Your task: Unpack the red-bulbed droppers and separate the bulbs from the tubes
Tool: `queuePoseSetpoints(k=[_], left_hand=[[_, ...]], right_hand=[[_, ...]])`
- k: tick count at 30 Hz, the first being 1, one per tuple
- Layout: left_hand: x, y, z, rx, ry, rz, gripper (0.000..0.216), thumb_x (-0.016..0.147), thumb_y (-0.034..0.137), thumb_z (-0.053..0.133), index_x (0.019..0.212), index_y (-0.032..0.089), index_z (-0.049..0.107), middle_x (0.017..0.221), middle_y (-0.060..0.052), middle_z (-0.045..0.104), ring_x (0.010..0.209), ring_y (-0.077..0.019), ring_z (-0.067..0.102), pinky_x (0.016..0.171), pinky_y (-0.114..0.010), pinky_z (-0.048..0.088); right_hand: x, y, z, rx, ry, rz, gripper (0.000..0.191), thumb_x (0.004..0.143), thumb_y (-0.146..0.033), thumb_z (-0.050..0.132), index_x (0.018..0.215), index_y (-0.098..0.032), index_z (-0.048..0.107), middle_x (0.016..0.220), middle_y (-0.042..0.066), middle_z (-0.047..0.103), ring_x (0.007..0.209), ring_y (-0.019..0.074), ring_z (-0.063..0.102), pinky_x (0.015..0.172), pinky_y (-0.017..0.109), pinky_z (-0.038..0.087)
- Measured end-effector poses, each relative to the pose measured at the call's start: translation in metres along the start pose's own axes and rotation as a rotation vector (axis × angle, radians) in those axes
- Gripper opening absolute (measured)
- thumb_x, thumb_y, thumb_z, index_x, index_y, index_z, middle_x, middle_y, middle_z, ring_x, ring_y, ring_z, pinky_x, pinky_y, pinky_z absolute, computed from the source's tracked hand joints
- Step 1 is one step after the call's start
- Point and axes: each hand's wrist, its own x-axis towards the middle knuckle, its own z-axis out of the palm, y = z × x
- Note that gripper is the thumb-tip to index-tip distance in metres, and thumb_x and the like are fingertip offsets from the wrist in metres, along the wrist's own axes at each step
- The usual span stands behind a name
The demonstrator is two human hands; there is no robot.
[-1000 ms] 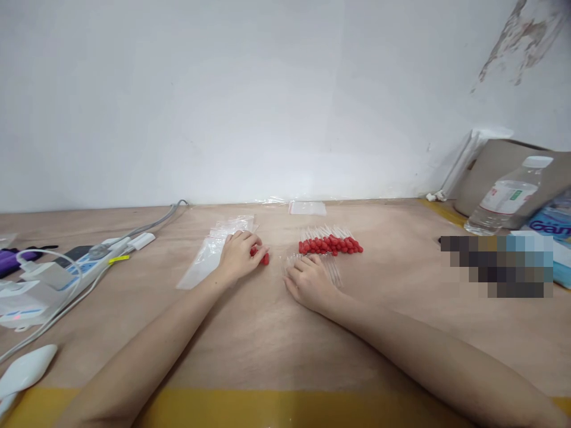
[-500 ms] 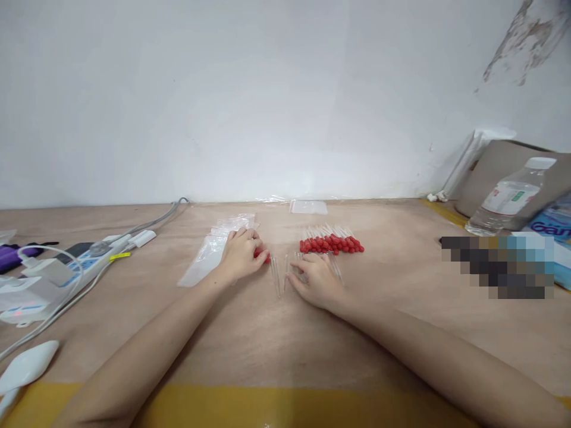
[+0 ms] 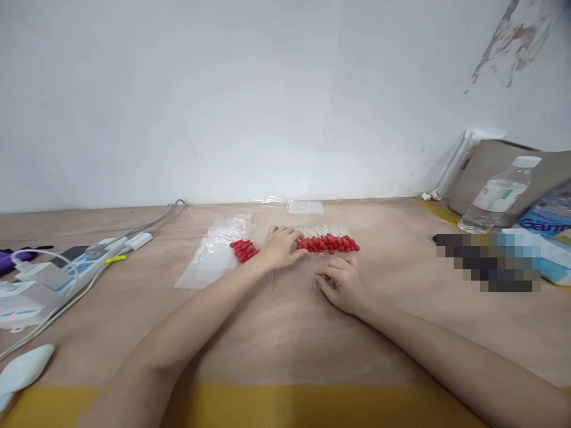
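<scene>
Bench [image 3: 250, 356]: lying beneath both hands.
Clear bags [image 3: 198, 267]: overlapping, lying left of the left hand.
Right hand [image 3: 343, 285]: fingers and thumb curling in beside the tubes; cannot tell whether it is gripping one.
Left hand [image 3: 281, 248]: arching at the row's left end, thumb standing off from fingers; any grip, cannot tell.
Red-tipped sticks [image 3: 328, 244]: lying in a row, right of the left hand, beyond the right.
Clear tubes [image 3: 273, 279]: lying between the hands, some blurring.
Red cluster [image 3: 243, 251]: sitting just left of the left hand.
</scene>
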Motion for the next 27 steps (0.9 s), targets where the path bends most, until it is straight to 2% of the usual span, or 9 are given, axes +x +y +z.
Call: queuePoseSetpoints(k=[6, 9, 11, 15, 19, 23, 27], left_hand=[[0.009, 0.014, 0.015, -0.062, 0.120, -0.214, 0.010, 0.077, 0.027, 0.051, 0.077, 0.020, 0.058, 0.079, -0.001, 0.065, 0.082, -0.0189, 0.056, 0.080, -0.036, 0.031], [-0.001, 0.011, 0.012, -0.087, 0.226, -0.352, 0.014, 0.081, 0.026, 0.046, 0.079, 0.020, 0.058, 0.080, -0.001, 0.065, 0.083, -0.0196, 0.056, 0.082, -0.039, 0.030], [-0.016, 0.005, 0.007, -0.146, 0.306, -0.411, 0.013, 0.081, 0.027, 0.048, 0.079, 0.021, 0.059, 0.083, 0.000, 0.066, 0.086, -0.0195, 0.056, 0.085, -0.040, 0.029], [-0.060, -0.011, -0.004, -0.256, 0.361, -0.315, 0.009, 0.079, 0.028, 0.052, 0.082, 0.021, 0.057, 0.083, -0.001, 0.063, 0.080, -0.0180, 0.056, 0.082, -0.038, 0.035], [-0.091, -0.016, -0.009, -0.303, 0.341, -0.155, 0.010, 0.080, 0.025, 0.054, 0.087, 0.020, 0.051, 0.087, -0.004, 0.062, 0.085, -0.0186, 0.055, 0.082, -0.038, 0.036], [-0.093, -0.010, -0.008, -0.340, 0.314, -0.073, 0.008, 0.080, 0.026, 0.055, 0.082, 0.020, 0.050, 0.086, -0.003, 0.064, 0.085, -0.0180, 0.055, 0.084, -0.038, 0.036], [-0.089, -0.006, -0.004, -0.364, 0.237, 0.001, 0.009, 0.082, 0.028, 0.054, 0.079, 0.020, 0.051, 0.087, -0.002, 0.066, 0.086, -0.0167, 0.055, 0.085, -0.037, 0.035]], right_hand=[[-0.002, -0.002, -0.002, -0.027, 0.029, -0.029, 0.014, 0.078, -0.021, 0.051, 0.071, -0.019, 0.063, 0.062, 0.000, 0.057, 0.064, 0.0121, 0.049, 0.070, 0.031, 0.025], [-0.002, 0.000, -0.002, -0.049, 0.054, -0.039, 0.015, 0.078, -0.021, 0.051, 0.072, -0.019, 0.063, 0.063, 0.000, 0.056, 0.065, 0.0124, 0.049, 0.070, 0.032, 0.027], [-0.002, 0.001, -0.002, -0.047, 0.109, -0.035, 0.013, 0.078, -0.021, 0.050, 0.079, -0.019, 0.064, 0.070, 0.002, 0.056, 0.070, 0.0138, 0.051, 0.071, 0.032, 0.030], [0.000, 0.001, -0.001, -0.038, 0.240, -0.028, 0.030, 0.077, -0.024, 0.051, 0.106, -0.018, 0.057, 0.100, 0.010, 0.054, 0.095, 0.0210, 0.050, 0.081, 0.037, 0.037], [0.002, -0.001, 0.001, -0.072, 0.189, -0.104, 0.046, 0.080, -0.029, 0.050, 0.124, -0.019, 0.044, 0.121, 0.012, 0.047, 0.112, 0.0245, 0.042, 0.091, 0.042, 0.035], [0.003, -0.003, 0.003, -0.089, 0.054, -0.197, 0.040, 0.082, -0.034, 0.050, 0.119, -0.020, 0.049, 0.119, 0.009, 0.053, 0.113, 0.0239, 0.043, 0.094, 0.045, 0.032], [0.004, -0.004, 0.004, -0.073, -0.017, -0.209, 0.029, 0.084, -0.033, 0.048, 0.109, -0.021, 0.057, 0.110, 0.007, 0.059, 0.111, 0.0216, 0.046, 0.097, 0.045, 0.029]])
